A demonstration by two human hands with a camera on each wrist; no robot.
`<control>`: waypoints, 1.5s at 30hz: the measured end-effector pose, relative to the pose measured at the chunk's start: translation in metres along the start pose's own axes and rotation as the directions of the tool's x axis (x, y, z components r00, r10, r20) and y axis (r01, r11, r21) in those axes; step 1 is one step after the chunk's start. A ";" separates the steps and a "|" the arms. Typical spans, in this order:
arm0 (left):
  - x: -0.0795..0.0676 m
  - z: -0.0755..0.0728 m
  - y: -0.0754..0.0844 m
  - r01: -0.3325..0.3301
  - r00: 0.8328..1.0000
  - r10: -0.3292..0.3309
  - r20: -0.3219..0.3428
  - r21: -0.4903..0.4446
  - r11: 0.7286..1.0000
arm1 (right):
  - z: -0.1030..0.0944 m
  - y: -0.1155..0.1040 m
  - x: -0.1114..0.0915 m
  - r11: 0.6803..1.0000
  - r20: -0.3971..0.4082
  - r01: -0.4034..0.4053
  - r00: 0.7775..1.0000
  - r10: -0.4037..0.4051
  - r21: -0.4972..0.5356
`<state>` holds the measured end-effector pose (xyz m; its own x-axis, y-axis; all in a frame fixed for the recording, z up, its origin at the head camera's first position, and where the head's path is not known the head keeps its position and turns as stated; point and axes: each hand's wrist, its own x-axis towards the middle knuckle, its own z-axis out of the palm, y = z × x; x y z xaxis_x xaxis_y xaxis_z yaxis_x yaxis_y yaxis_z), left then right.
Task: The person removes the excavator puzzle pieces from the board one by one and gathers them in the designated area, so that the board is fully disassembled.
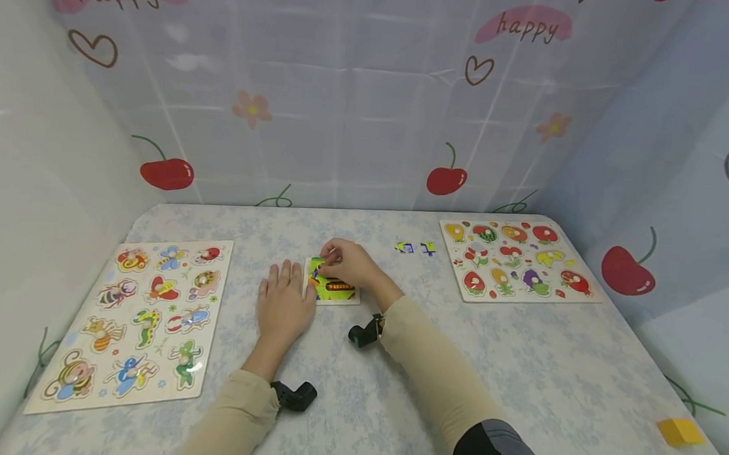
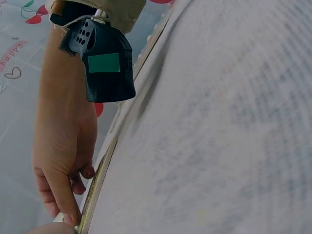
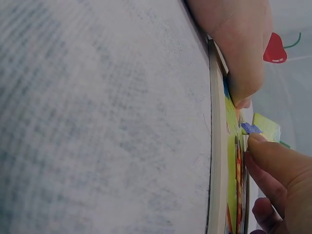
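Observation:
A small jigsaw puzzle board [image 1: 339,296] with a yellow-green picture lies on the table in the head view. My left hand [image 1: 285,304] rests along its left side with fingers stretched out, the thumb at the board's edge. Over the board's upper part, my right hand [image 1: 350,262] pinches a jigsaw piece [image 3: 267,126], yellow-green with some blue, between thumb and fingers. The right wrist view shows that piece tilted up from the board's surface, close to the left thumb [image 3: 246,83]. In the left wrist view the right hand [image 2: 63,146] reaches down to the board's edge.
Two loose jigsaw pieces, one [image 1: 404,247] beside another [image 1: 428,249], lie right of the board. An insect peg board [image 1: 167,389] stands at left, a fruit peg board [image 1: 522,295] at back right. A yellow block [image 1: 680,432] sits near the right edge.

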<state>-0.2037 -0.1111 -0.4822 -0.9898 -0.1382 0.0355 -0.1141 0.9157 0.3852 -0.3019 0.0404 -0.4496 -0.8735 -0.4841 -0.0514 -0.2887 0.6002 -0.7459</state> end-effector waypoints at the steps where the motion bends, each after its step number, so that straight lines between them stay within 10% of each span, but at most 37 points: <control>1: 0.000 0.000 0.000 -0.001 1.000 0.001 -0.001 0.000 1.000 | 0.000 0.000 0.000 1.000 0.008 -0.003 1.000 0.003 0.007; 29: -0.002 -0.001 0.000 0.011 1.000 -0.011 -0.008 -0.015 1.000 | -0.076 0.054 -0.014 0.974 -0.245 -0.227 0.943 0.226 0.023; 45: -0.004 -0.002 0.002 -0.007 1.000 0.007 -0.011 -0.024 1.000 | -0.081 0.058 -0.020 0.929 -0.290 -0.261 0.940 0.182 -0.263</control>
<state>-0.1999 -0.1100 -0.4795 -0.9895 -0.1363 0.0481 -0.1052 0.9072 0.4072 -0.3327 0.1364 -0.4385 -0.9869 -0.1609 0.0081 -0.1430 0.8516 -0.5043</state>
